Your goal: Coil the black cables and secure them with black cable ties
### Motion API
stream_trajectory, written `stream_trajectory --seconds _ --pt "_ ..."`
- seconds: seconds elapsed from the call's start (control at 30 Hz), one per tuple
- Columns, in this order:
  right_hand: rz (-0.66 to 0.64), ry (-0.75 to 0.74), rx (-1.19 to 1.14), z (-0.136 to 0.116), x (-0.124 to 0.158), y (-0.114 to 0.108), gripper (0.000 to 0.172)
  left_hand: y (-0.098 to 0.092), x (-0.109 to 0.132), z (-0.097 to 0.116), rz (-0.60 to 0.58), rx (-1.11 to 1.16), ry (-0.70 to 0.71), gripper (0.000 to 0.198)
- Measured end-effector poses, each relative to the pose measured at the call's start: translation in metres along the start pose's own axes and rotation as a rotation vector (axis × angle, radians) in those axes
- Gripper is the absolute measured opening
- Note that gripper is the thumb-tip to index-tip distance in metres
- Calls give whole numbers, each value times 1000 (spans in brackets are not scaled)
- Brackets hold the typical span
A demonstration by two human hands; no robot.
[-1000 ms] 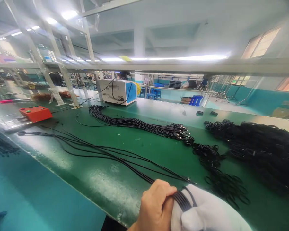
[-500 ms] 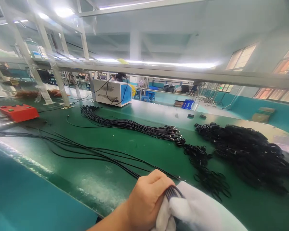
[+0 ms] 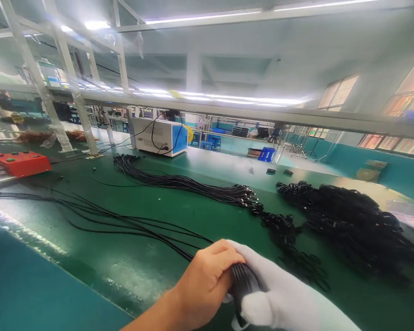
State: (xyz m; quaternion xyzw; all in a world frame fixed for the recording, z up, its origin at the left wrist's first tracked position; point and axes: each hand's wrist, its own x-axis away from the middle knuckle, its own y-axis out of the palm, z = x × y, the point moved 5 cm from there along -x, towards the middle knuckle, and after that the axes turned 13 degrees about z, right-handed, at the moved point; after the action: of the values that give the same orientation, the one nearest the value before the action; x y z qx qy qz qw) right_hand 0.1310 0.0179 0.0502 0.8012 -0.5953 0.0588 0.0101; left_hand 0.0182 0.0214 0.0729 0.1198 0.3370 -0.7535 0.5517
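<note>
My bare left hand (image 3: 209, 280) is closed round a bundle of thin black cables (image 3: 243, 282) at the front of the green table. Right beside it my right hand (image 3: 272, 294), in a white glove, is closed on the same bundle, its thumb lying across the cables. The bundle bends downward between the hands. From my left hand the loose cable lengths (image 3: 124, 216) run left along the table. Farther back lies a thick row of black cables (image 3: 182, 180), with small metal-looking ends at its right.
A big heap of coiled black cables (image 3: 355, 225) lies right, with a smaller coiled pile (image 3: 286, 234) before it. A red box with buttons (image 3: 22, 163) stands left. A white-and-blue machine (image 3: 162, 136) sits at the back, under a metal shelf frame (image 3: 207, 108).
The gloved right hand has shifted over the bundle, and more of the bent cables shows between the hands. My left hand has moved slightly left. The camera has tilted a little.
</note>
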Motion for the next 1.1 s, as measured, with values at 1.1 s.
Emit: stream_trajectory --seconds 1.1 --pt "105 104 -649 42 -29 -39 27 -7 -28 -58 -22 -224 -503 13"
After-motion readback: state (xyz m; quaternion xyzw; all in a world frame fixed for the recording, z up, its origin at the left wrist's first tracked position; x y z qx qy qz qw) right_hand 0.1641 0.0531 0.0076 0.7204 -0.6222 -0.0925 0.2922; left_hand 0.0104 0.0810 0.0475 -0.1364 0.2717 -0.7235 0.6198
